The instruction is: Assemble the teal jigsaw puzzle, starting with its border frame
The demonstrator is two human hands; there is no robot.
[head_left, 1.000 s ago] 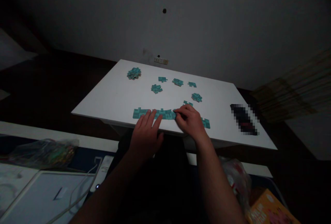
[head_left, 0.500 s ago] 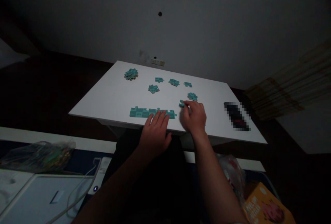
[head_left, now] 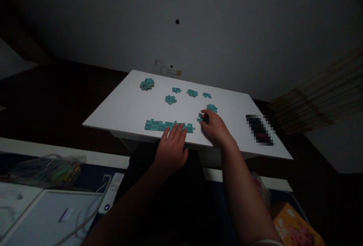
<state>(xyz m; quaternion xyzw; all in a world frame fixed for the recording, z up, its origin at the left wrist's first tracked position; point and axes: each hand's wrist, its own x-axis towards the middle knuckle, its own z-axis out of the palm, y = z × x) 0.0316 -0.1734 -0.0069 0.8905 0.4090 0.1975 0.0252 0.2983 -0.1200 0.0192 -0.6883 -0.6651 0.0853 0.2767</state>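
Note:
Teal jigsaw pieces lie on a white table (head_left: pixel 119 111). Several of them are joined into a strip (head_left: pixel 153 125) along the near edge. My left hand (head_left: pixel 171 151) rests on that strip, fingers stretched out and flat, covering part of its lower right half. Just beyond the strip's right end, my right hand (head_left: pixel 215 128) pinches a small puzzle piece (head_left: pixel 199 117) between thumb and fingers. The piece is apart from the strip and partly hidden by the fingers. A dark reddish patch shows between those fingers; I cannot tell what it is.
Behind my right hand lies a small pile of pieces (head_left: pixel 211 108). Farther back are more loose pieces (head_left: pixel 192 92) and a taller stack (head_left: pixel 146 84). A blurred-out dark object (head_left: pixel 259 130) lies at the right. A yellow box (head_left: pixel 297 225) sits low right.
My right hand has turned, its wrist and forearm swinging to the right, with the puzzle piece still in its fingers. The view has shifted slightly. My left hand stays on the strip.

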